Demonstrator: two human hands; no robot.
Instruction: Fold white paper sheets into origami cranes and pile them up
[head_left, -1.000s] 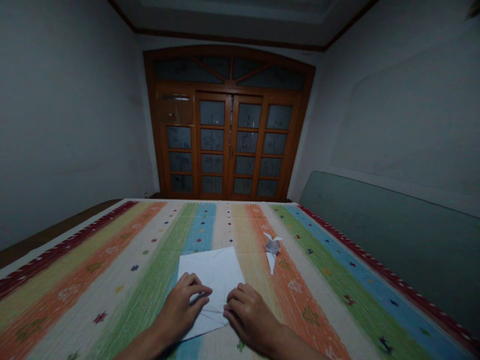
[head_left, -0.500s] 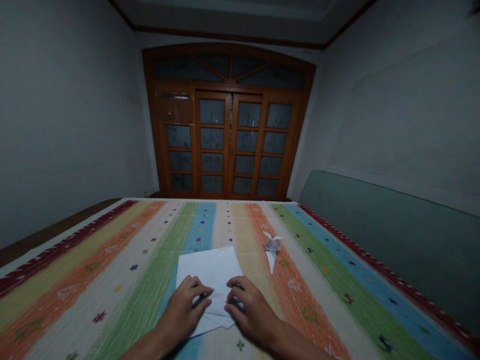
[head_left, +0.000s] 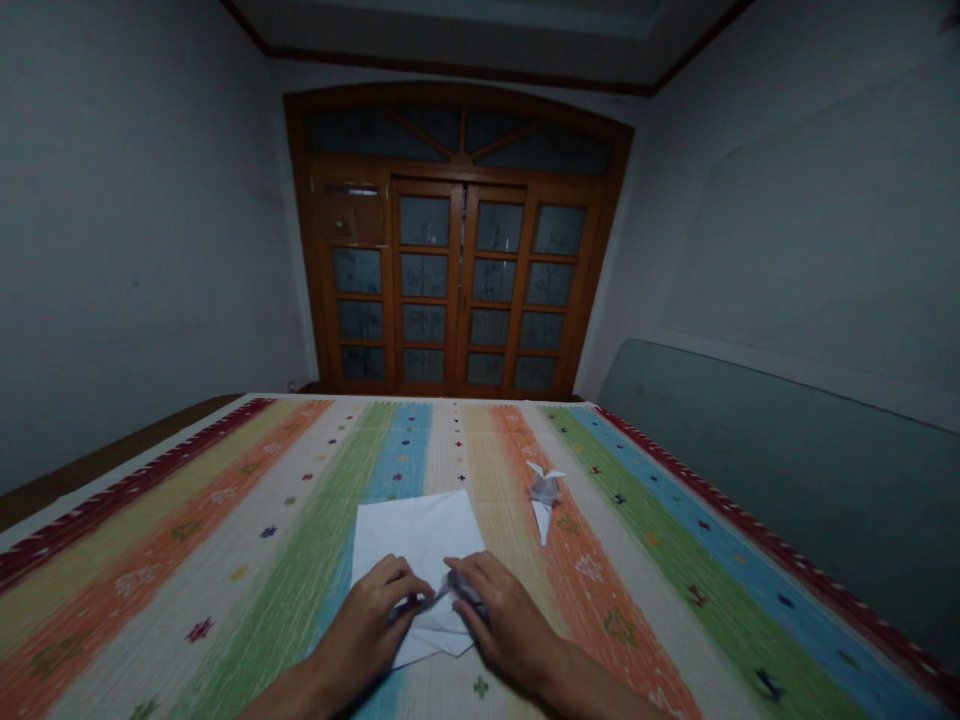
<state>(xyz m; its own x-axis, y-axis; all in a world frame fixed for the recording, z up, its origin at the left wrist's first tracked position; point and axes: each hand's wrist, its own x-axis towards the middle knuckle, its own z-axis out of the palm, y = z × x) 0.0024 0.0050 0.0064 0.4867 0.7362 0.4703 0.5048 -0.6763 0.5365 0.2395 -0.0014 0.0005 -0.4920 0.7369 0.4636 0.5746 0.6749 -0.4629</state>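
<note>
Folding in hand: a raised flap of the paper (head_left: 416,530) is pinched by left hand (head_left: 370,627) and right hand (head_left: 507,627), fingers closed on it, on the striped cover (head_left: 225,560). Edges are probably best aligned before creasing.

Right hand (head_left: 504,628) slid left across white paper (head_left: 420,530) over last second, closing gap to left hand (head_left: 365,628). Fingertips (head_left: 469,575), clearly apart a second ago, now almost meet at sheet's middle. Near part of paper, earlier pressed flat, now lifted into small raised crease between both grips (pinched from either side, edge off the cloth).
</note>
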